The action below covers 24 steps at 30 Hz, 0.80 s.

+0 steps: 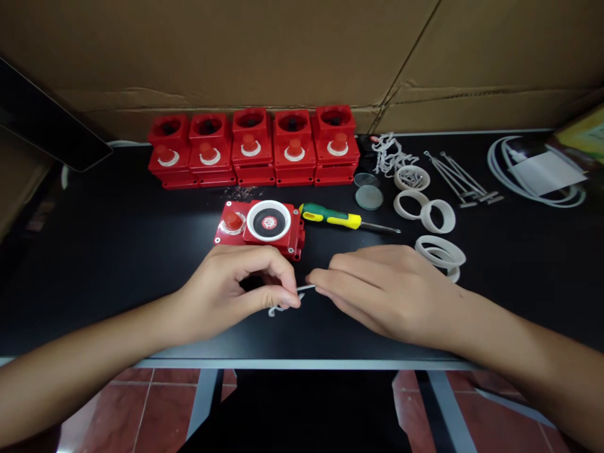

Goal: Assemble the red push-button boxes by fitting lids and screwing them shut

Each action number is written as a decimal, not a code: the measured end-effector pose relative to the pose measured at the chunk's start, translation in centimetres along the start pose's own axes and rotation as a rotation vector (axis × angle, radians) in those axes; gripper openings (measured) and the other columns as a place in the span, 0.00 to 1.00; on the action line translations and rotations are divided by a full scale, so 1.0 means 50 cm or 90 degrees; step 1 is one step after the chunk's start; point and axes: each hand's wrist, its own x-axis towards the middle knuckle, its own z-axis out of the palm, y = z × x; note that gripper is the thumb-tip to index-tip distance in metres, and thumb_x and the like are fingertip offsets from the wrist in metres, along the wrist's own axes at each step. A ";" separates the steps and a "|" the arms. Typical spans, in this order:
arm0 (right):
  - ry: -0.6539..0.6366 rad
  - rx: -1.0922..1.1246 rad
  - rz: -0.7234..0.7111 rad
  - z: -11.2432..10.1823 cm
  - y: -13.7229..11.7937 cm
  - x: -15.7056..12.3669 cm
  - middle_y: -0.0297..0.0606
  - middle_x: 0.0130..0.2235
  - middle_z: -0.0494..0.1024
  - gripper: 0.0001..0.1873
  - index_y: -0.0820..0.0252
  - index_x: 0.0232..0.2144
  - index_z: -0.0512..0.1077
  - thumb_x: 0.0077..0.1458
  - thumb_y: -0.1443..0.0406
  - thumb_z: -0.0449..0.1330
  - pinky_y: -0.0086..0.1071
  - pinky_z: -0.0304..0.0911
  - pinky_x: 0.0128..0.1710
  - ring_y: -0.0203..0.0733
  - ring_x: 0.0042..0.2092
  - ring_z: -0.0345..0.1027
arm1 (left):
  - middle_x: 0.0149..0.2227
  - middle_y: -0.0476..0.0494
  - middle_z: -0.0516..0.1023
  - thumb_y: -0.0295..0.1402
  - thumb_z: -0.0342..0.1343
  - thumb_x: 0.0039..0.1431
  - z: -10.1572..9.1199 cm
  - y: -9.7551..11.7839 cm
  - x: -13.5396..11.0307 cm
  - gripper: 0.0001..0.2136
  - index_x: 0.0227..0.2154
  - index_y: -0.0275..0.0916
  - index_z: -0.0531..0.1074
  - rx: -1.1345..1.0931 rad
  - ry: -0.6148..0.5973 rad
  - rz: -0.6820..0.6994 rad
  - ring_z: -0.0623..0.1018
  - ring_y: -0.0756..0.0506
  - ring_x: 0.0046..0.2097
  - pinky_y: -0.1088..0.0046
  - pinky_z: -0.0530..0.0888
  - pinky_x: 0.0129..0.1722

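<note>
Near the front edge of the worktop (104,264), the rod (306,287) spans crosswise between your hands, left end pinched between closed thumb and forefinger of your left hand (229,294), right end meeting your right hand (394,289), whose grip is hidden.

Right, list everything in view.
Back boxes: five, red, rear
Front box: one, red, centre
Screwdriver: one, green-yellow, centre
Discs: two, translucent, behind screwdriver
Rings: several, white, right
Metal bits: several, grey, in one ring
Rods: several, silver, right
Tangle: one, white, behind rings
Cable coil: one, white, right
Paper: one, white, on coil
Package: one, yellow, right edge
Panel: one, black, left edge
Cardboard: some, brown, rear
Table: one, black, beneath
Tiles: several, red, below
Strip: one, pale, front centre
Cord: one, white, near strip
Left hand: one, bare, pinching strip
Right hand: one, bare, touching strip
</note>
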 end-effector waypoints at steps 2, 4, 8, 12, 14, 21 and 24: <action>-0.010 0.006 0.003 -0.002 -0.003 0.001 0.32 0.30 0.75 0.16 0.63 0.42 0.83 0.80 0.72 0.56 0.38 0.58 0.28 0.40 0.27 0.60 | 0.35 0.49 0.87 0.26 0.73 0.72 0.000 -0.001 0.000 0.07 0.38 0.37 0.82 -0.004 -0.021 -0.011 0.86 0.51 0.34 0.81 0.82 0.38; -0.018 0.017 0.007 -0.004 -0.005 0.002 0.32 0.30 0.75 0.17 0.63 0.41 0.84 0.81 0.70 0.57 0.38 0.59 0.28 0.41 0.27 0.59 | 0.35 0.50 0.88 0.25 0.73 0.72 0.001 -0.002 -0.001 0.07 0.37 0.38 0.81 -0.005 -0.043 -0.021 0.86 0.51 0.35 0.82 0.82 0.39; -0.025 0.023 0.008 -0.006 -0.004 0.000 0.32 0.30 0.75 0.17 0.63 0.40 0.84 0.80 0.69 0.57 0.38 0.59 0.28 0.41 0.27 0.61 | 0.38 0.49 0.89 0.24 0.74 0.71 0.000 -0.003 -0.002 0.08 0.37 0.38 0.81 -0.024 -0.082 -0.027 0.88 0.50 0.39 0.81 0.82 0.43; -0.015 0.005 0.011 -0.009 0.003 -0.002 0.33 0.30 0.77 0.17 0.63 0.39 0.84 0.80 0.69 0.57 0.37 0.60 0.29 0.39 0.28 0.64 | 0.40 0.49 0.90 0.24 0.73 0.71 -0.002 -0.002 0.001 0.08 0.37 0.39 0.81 -0.048 -0.096 -0.034 0.88 0.50 0.41 0.80 0.83 0.44; -0.013 -0.022 0.023 -0.011 0.006 -0.002 0.33 0.30 0.77 0.17 0.63 0.39 0.83 0.80 0.69 0.57 0.37 0.60 0.29 0.38 0.28 0.66 | 0.41 0.49 0.90 0.24 0.72 0.72 -0.003 -0.002 0.002 0.08 0.37 0.39 0.80 -0.056 -0.102 -0.036 0.88 0.50 0.41 0.80 0.83 0.44; 0.008 -0.125 0.097 -0.014 0.026 -0.008 0.34 0.31 0.84 0.15 0.62 0.39 0.82 0.80 0.69 0.59 0.37 0.63 0.29 0.39 0.29 0.77 | 0.40 0.47 0.89 0.26 0.74 0.70 -0.001 0.009 -0.004 0.09 0.36 0.39 0.80 -0.046 -0.172 -0.020 0.88 0.49 0.40 0.77 0.82 0.44; 0.013 -0.140 0.124 -0.015 0.029 -0.010 0.35 0.32 0.86 0.14 0.61 0.39 0.82 0.79 0.68 0.60 0.37 0.63 0.28 0.40 0.29 0.78 | 0.36 0.50 0.86 0.26 0.74 0.70 -0.004 0.015 -0.006 0.10 0.35 0.38 0.80 -0.027 -0.163 -0.018 0.84 0.51 0.36 0.80 0.80 0.40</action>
